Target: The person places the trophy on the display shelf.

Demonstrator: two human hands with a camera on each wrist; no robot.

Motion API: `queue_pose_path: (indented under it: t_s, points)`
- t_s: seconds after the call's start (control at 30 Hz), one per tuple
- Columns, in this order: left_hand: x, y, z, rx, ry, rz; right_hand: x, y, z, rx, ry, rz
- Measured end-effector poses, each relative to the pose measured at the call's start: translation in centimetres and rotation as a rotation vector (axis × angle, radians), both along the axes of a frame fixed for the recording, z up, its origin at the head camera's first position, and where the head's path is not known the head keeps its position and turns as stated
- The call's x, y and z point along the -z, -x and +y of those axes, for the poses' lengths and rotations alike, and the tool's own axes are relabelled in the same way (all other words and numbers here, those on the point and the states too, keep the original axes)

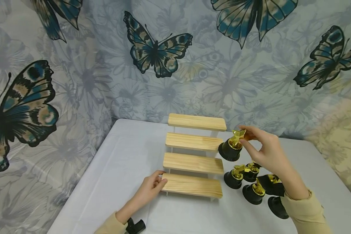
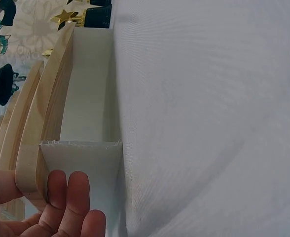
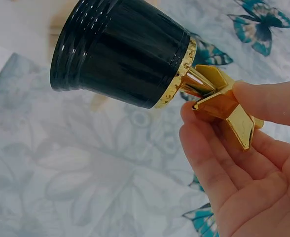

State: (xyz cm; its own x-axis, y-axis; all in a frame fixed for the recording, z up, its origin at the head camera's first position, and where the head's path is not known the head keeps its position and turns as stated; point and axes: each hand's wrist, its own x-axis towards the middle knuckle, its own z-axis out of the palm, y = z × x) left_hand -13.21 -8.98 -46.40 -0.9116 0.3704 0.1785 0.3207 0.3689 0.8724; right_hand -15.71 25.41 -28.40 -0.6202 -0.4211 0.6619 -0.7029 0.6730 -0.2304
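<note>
My right hand [image 1: 266, 151] pinches the gold star of a small trophy [image 1: 230, 151] between thumb and fingers, holding it raised beside the right ends of the upper boards. In the right wrist view, the trophy's black cup-shaped base [image 3: 120, 52] points away from the palm, tilted. My left hand [image 1: 147, 188] grips the left end of the lowest board of a tiered wooden shelf [image 1: 191, 186]. In the left wrist view, the thumb lies on one face of that board [image 2: 49, 101] and the fingers on the other. All the shelf's boards are bare.
Several more star trophies [image 1: 233, 179] stand on the white-covered table [image 1: 128, 146] right of the shelf, partly hidden by my right forearm. A black object [image 1: 136, 226] lies by my left wrist. Butterfly-print cloth [image 1: 169, 94] hangs behind and beside the table.
</note>
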Motion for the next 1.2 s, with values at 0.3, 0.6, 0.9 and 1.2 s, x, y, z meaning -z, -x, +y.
queue_pose_path:
  t_s: [0.3, 0.6, 0.9, 1.2]
  points:
    - [0.0, 0.0, 0.0, 0.009, 0.001, -0.005, -2.0, 1.7, -2.1, -0.031, -0.081, -0.034]
    - [0.2, 0.1, -0.1, 0.026, -0.019, 0.013, -3.8, 3.2, -5.0, -0.113, -0.079, -0.029]
    - [0.2, 0.2, -0.3, 0.032, -0.015, 0.02, -5.0, 5.0, -8.1, -0.195, -0.076, -0.041]
    - [0.5, 0.2, -0.2, 0.026, -0.013, 0.0, -5.5, 6.7, -10.2, -0.196, -0.057, -0.092]
